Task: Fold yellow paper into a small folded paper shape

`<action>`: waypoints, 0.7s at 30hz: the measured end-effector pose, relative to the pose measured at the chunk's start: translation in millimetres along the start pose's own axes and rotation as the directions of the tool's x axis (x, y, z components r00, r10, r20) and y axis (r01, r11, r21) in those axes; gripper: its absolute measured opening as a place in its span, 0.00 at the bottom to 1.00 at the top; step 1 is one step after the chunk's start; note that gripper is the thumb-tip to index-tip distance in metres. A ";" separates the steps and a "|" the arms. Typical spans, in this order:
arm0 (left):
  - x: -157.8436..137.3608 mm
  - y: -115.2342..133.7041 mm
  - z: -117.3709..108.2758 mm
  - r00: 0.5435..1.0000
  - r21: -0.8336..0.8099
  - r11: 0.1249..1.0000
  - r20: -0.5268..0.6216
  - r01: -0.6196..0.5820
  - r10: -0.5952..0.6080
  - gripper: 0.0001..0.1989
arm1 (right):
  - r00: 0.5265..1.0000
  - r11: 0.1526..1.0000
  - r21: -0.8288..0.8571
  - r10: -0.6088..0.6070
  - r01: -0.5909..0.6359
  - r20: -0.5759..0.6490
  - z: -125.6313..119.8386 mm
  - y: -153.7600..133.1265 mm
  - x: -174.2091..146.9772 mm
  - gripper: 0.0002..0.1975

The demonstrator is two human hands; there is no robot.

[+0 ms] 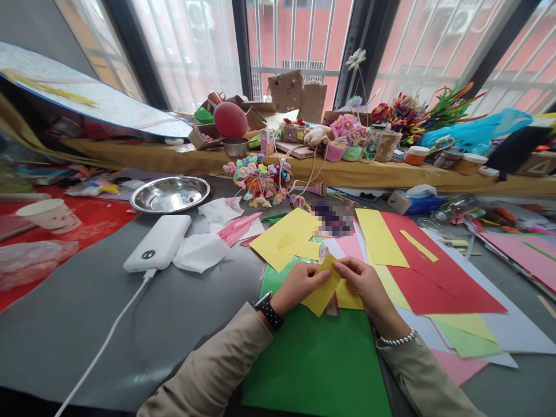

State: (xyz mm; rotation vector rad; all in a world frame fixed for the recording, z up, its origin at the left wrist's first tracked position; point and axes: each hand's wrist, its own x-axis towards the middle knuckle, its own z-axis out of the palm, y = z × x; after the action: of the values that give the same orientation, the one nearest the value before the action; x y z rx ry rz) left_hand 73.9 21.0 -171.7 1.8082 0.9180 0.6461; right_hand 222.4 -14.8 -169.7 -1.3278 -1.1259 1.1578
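Between my two hands is a small piece of yellow paper [320, 299], tilted above a green sheet [319, 359]. My left hand [296, 285] pinches its left edge between thumb and fingers. At its upper right corner, my right hand [362, 282] grips the paper with thumb and fingertips. Another yellow piece [348, 296] lies beneath, partly covered by my right hand. Just beyond my hands rests a larger cut yellow sheet [286, 234]. A red sheet [438, 272] with a yellow strip [418, 245] on it lies to the right.
A white power bank [158, 243] with a cable lies left, near crumpled white paper [202, 252] and a metal plate [170, 194]. Pompom-like flowers [260, 179] stand behind. Crafts and jars [417, 155] line the ledge. A paper cup [50, 215] sits far left.
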 end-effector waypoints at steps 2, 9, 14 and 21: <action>0.0 0.4 -0.2 1.000 -0.002 1.000 0.005 0.000 0.000 0.20 | 1.000 1.000 -0.002 -0.002 0.002 -0.003 0.2 0.4 0.3 0.11; 0.7 0.2 -0.2 1.000 0.026 1.000 -0.006 -0.014 0.014 0.19 | 0.999 0.999 -0.027 -0.031 0.031 -0.013 0.8 0.1 0.5 0.11; 0.4 0.9 0.5 0.999 0.021 0.999 -0.007 -0.037 0.038 0.19 | 0.998 0.996 -0.069 -0.065 0.064 -0.014 0.7 0.1 0.9 0.12; 0.2 4.5 -1.1 0.998 0.036 0.998 -0.048 -0.044 0.045 0.19 | 0.994 0.987 -0.130 -0.102 0.098 -0.025 1.6 -2.5 -0.8 0.12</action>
State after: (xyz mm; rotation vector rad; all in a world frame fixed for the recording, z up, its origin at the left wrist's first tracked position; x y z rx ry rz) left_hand 74.6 20.7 -167.1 1.8560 0.9290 0.7090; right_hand 220.7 -15.3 -167.2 -1.3664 -1.2471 1.0022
